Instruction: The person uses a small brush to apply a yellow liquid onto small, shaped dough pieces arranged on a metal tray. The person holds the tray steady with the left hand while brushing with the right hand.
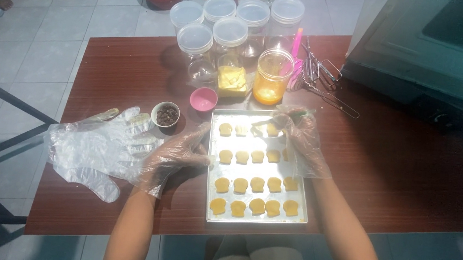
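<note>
A dark reddish-brown wooden table (pixel 401 167) is filling most of the view, standing on pale floor tiles. On it, a rectangular shiny metal baking tray (pixel 252 218) is lying in front of the person, carrying rows of small round yellow dough pieces (pixel 240 185). Left of the tray, loose clear plastic gloves (pixel 89 151) are lying flat on the wood. Behind the tray, a cluster of clear plastic jars with white lids (pixel 229 34) is standing, and just right of them an open jar holding orange-yellow liquid (pixel 272 76) is sitting near some metal whisk beaters (pixel 321 79).

The left hand (pixel 173 155), wearing a clear plastic glove, is resting at the tray's left edge with its fingers loosely curled and touching the rim. The right hand (pixel 300 141), also gloved, is hovering over the tray's far right corner, its fingertips pressed together around a thin tool (pixel 270 123) whose tip is touching a dough piece in the top row; what kind of tool it is cannot be told.

Between the jars and the tray, a small pink bowl (pixel 203 99) and a small white cup of dark brown bits (pixel 166 114) are standing.
</note>
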